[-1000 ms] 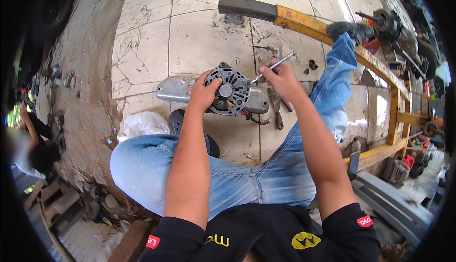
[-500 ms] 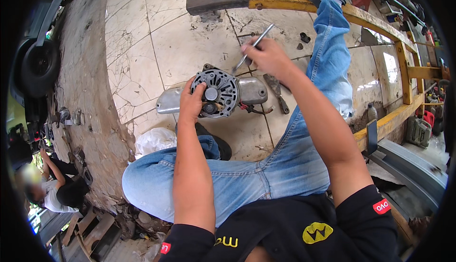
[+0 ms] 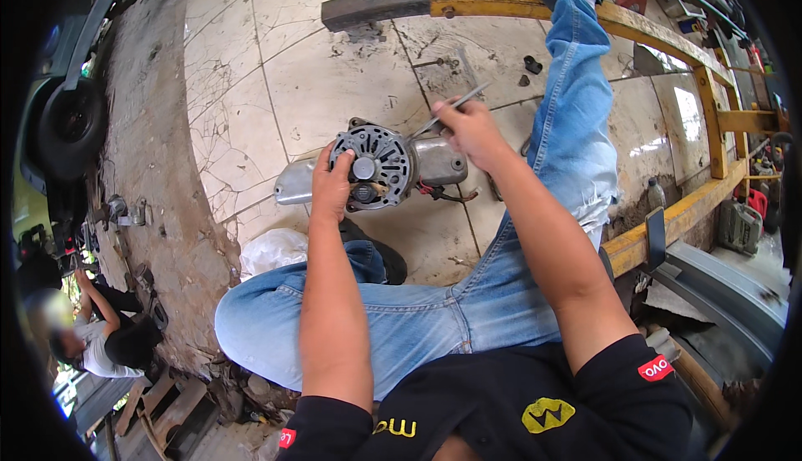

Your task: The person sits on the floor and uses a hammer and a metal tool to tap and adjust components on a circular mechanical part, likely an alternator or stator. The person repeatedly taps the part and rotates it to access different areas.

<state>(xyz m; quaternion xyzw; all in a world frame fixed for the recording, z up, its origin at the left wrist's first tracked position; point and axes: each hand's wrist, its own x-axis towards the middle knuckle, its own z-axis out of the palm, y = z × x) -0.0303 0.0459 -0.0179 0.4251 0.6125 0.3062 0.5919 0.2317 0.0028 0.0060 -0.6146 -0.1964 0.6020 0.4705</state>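
Observation:
A round grey finned motor part (image 3: 378, 166) with a dark hub rests on a silvery metal housing (image 3: 434, 160) on the tiled floor. My left hand (image 3: 332, 185) grips the left rim of the round part. My right hand (image 3: 469, 127) is closed on a thin metal tool (image 3: 451, 107) whose shaft points up and to the right, just above the housing. Red and dark wires (image 3: 443, 192) trail from below the housing. My legs in blue jeans spread on either side of the part.
A yellow metal frame (image 3: 652, 31) curves from the top to the right edge. A white cloth (image 3: 271, 248) lies by my left knee. A tyre (image 3: 71, 127) stands at the left; another person (image 3: 100, 336) crouches at lower left. Small dark parts (image 3: 532, 65) lie on the tiles.
The view has shifted so the part sits lower and more central. My right hand with the thin tool has drawn closer to the housing. The left hand keeps its grip on the round part.

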